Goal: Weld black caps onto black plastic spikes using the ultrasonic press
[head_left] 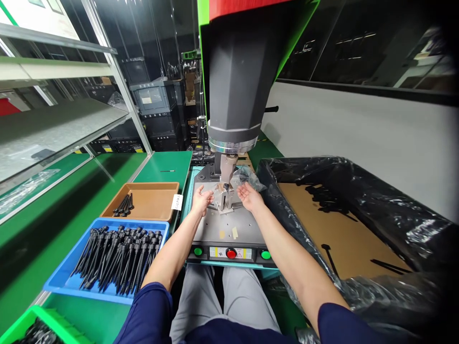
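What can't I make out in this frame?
All in the head view:
Green bin: cut off by the lower-left corner, so its contents show only in part.
Machine head: its top is cut off by the upper edge.
White label on the brown tray: writing too small to read.
Dark piece between left hand and right hand: too small to identify.

the fixture (225, 208) is bare metal, and the plate (215, 231) under it looks like smooth grey metal with a dull sheen. ring (233, 145) up top is properly shiny metal, machine head (234, 81) more matt dark grey. blue tray (89, 296) and brown tray (158, 200) are smooth plastic, black parts (122, 253) matt plastic. liner (426, 231)'s crinkly glossy film, label (177, 201) looks like paper, sleeves (150, 310) soft matt cloth.
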Motion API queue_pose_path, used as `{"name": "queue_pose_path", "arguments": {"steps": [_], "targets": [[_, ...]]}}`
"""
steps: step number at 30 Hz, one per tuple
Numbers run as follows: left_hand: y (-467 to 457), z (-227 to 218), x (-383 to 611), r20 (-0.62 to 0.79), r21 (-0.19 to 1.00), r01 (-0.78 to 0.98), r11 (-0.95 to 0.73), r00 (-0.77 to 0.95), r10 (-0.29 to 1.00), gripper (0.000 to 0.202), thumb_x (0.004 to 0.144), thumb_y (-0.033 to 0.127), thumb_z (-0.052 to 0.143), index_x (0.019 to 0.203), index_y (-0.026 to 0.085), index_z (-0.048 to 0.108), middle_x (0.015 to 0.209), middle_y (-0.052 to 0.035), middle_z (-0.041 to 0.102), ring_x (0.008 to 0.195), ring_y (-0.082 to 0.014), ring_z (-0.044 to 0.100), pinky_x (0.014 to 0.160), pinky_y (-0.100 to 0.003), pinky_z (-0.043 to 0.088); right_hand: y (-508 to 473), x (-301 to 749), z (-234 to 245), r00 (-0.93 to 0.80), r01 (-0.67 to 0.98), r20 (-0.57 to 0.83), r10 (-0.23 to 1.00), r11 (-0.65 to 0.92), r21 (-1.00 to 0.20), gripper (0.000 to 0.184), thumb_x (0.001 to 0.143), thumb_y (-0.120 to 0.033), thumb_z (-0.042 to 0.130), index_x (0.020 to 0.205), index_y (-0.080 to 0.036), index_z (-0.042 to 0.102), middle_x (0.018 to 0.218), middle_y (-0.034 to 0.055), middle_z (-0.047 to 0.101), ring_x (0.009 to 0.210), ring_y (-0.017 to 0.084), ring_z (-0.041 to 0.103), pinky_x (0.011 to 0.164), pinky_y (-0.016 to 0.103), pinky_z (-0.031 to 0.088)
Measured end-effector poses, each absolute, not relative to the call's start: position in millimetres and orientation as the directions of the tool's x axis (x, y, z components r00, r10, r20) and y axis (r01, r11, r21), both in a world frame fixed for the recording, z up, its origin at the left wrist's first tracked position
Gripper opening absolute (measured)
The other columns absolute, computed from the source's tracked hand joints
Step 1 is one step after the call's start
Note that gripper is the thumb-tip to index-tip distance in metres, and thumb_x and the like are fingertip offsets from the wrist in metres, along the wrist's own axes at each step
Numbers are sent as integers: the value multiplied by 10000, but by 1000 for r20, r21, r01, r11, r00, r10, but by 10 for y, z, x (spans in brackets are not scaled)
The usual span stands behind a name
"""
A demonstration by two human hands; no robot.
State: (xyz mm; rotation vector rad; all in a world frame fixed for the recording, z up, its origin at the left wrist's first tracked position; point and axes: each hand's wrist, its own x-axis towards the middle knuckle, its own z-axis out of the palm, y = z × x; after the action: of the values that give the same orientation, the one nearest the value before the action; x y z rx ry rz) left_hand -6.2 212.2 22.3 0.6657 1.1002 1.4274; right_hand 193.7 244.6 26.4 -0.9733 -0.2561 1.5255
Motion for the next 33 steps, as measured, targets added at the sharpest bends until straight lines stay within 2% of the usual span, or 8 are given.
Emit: {"name": "queue_pose_path", "arguments": {"steps": [10,15,17,20,22,24,28,33], "targets": [[1932,311,-82,-264,904,-379,199,-127,956,880,781,300,736,1476,141,219,927,-131,692,597,-113,632,562,-216,492,2289,1964,255,37,-688,-401,915,-268,-675,282,948,-440,531,867,-176,586,748,61,692,687,165,685,562,235,572],[1605,351,-197,-248,952,-236,195,-222,943,875,807,385,694,1492,139,206,1004,-146,666,708,-150,668,699,-295,538,1928,2074,60,35,-627,-381,924,-277,-728,364,874,-526,607,855,-162,608,787,80,687,694,169,665,579,248,558],[1344,265,-282,-92,994,-90,67,-319,943,771,817,396,674,1457,167,309,1059,-132,655,854,-171,670,796,-315,532,1670,2193,-136,146,-494,-269,952,-166,-854,378,774,-521,716,872,-168,624,809,74,681,682,170,645,585,259,545],[874,-43,-421,137,984,166,-71,-430,893,629,837,370,634,1403,207,411,1167,-129,627,1081,-215,609,928,-359,494,1224,2430,-528,349,20,51,936,47,-999,443,717,-541,729,962,-183,644,947,107,676,867,253,644,764,392,550],[594,-335,-497,201,941,336,-47,-442,874,617,838,365,619,1404,226,415,1273,-138,576,1190,-253,547,984,-411,467,947,2578,-805,378,412,296,877,127,-902,426,769,-548,653,1008,-195,658,1123,139,633,1070,310,582,965,497,455],[397,-637,-551,258,868,496,-11,-431,865,662,812,376,635,1414,222,406,1367,-145,506,1284,-293,465,1073,-475,388,727,2687,-1059,331,631,426,842,139,-763,483,818,-562,574,1125,-195,637,1269,161,552,1217,350,486,1056,547,359],[275,-1087,-631,197,822,564,75,-405,893,715,798,408,633,1432,197,378,1417,-162,456,1340,-320,408,1125,-513,317,495,2802,-1428,277,707,358,892,63,-704,703,873,-605,462,1404,-145,431,1404,200,426,1302,357,425,1073,526,366],[306,-1246,-804,129,866,498,47,-313,941,666,781,390,653,1390,223,443,1376,-132,502,1309,-292,458,1112,-478,348,421,2924,-1596,230,693,251,940,23,-720,786,873,-624,455,1498,-182,277,1468,170,376,1342,335,399,1085,479,376]]}}
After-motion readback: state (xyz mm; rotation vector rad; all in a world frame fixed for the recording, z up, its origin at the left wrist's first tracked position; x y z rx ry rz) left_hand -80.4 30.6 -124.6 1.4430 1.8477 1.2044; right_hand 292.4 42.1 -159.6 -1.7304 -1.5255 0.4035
